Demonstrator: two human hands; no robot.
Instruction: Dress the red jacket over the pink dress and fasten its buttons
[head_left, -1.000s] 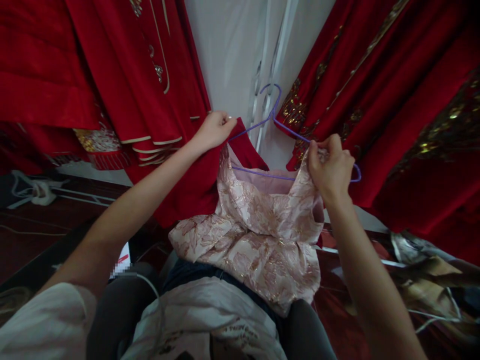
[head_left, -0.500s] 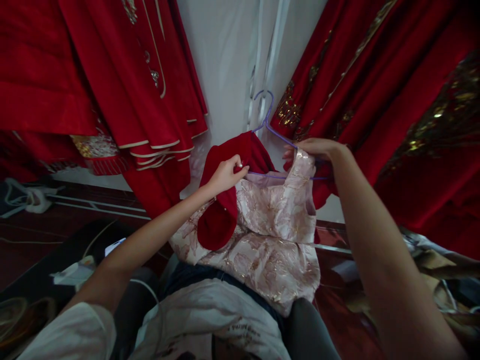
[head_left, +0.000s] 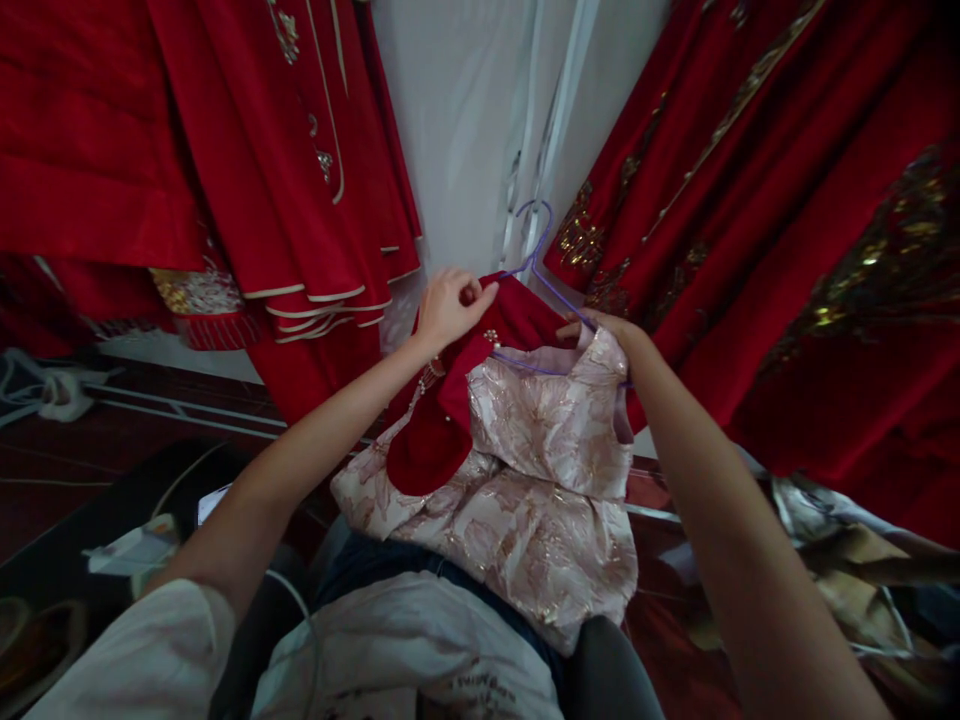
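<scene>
A pale pink brocade dress (head_left: pixel 551 430) with gold flecks lies over my lap on a purple wire hanger (head_left: pixel 559 292). A red garment (head_left: pixel 431 455) with bead trim hangs with it, covering its left side. My left hand (head_left: pixel 454 308) is closed at the red garment's upper edge, thumb and curled fingers together; the pinched spot is partly hidden. At the other shoulder, my right hand (head_left: pixel 604 332) grips the dress strap and the hanger's arm, with some fingers behind them.
Red gowns with gold trim (head_left: pixel 300 200) hang at the left, and more red sequinned gowns (head_left: pixel 750 230) at the right. Behind stands a white cabinet door (head_left: pixel 457 120). A power strip with a cable (head_left: pixel 131 550) lies at lower left; piled items (head_left: pixel 847 560) sit at lower right.
My left hand has moved up from the dress neckline to the red garment's upper edge, showing beads at the neckline. My right hand has shifted slightly down and left at the strap.
</scene>
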